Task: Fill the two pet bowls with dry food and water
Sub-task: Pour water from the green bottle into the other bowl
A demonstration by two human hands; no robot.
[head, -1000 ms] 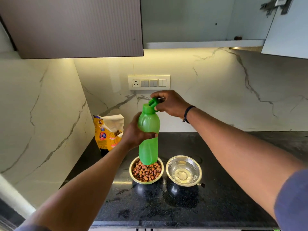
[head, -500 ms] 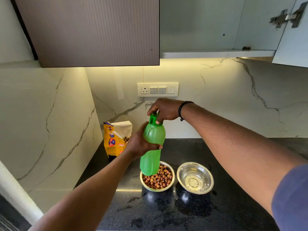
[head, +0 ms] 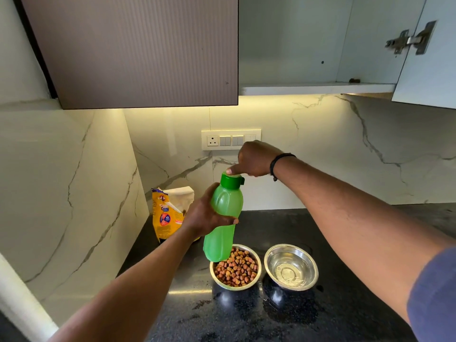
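Observation:
My left hand grips a green plastic bottle around its middle, holding it upright above the counter. My right hand rests on the bottle's green cap, thumb pressing the closed lid. Below, the left steel bowl holds brown dry kibble, partly hidden by the bottle's base. Beside it on the right, the second steel bowl holds clear water. A yellow pet food bag stands open in the back corner.
The bowls sit on a black speckled counter with small water drops around them. A marble wall closes the left side. A switch panel is behind my right hand. An open cupboard hangs overhead.
The bottle's flip lid, open a second ago, is now shut under my right thumb. My left hand has kept hold of the bottle.

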